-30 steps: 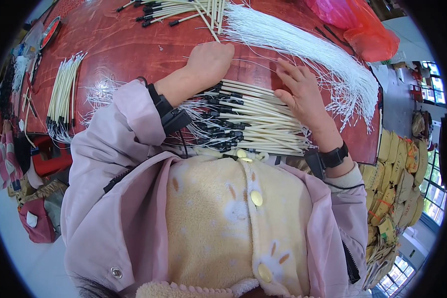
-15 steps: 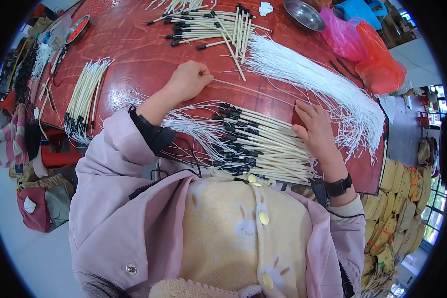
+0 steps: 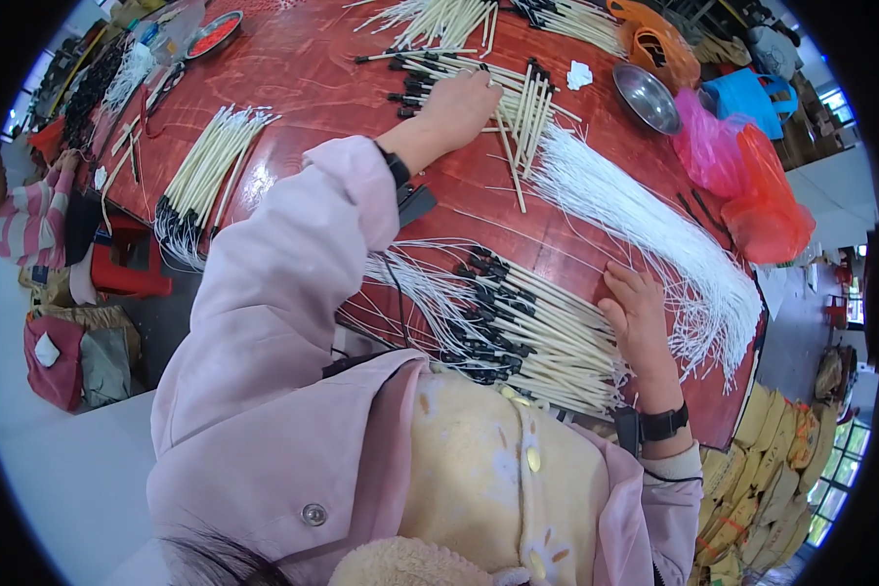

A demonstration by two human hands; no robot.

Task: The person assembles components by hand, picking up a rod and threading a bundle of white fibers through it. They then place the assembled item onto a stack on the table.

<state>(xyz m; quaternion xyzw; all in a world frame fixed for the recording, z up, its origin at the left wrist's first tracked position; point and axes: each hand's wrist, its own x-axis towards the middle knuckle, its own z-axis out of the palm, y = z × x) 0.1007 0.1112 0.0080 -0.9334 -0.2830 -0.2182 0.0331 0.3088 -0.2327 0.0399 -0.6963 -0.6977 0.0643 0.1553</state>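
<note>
Left hand (image 3: 462, 110) has left the cord (image 3: 529, 239) for far sticks (image 3: 533, 109), beyond the near bundle (image 3: 557, 337); grip hidden, cannot tell. Cord lies just past bundle, right hand (image 3: 640, 317) at its end, thumb and fingers parted. Work apparently shifts to sticks.

The left hand (image 3: 462, 109) moved from the strand (image 3: 527, 237) to the far sticks (image 3: 530, 115).

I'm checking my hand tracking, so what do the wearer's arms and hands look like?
The left hand and right hand are ungloved. Both arms have pale pink jacket sleeves; a cream inner cuff shows at the right. Each wrist wears a black strap with a dark, box-shaped module, and a thin black cable shows nearby.
</note>
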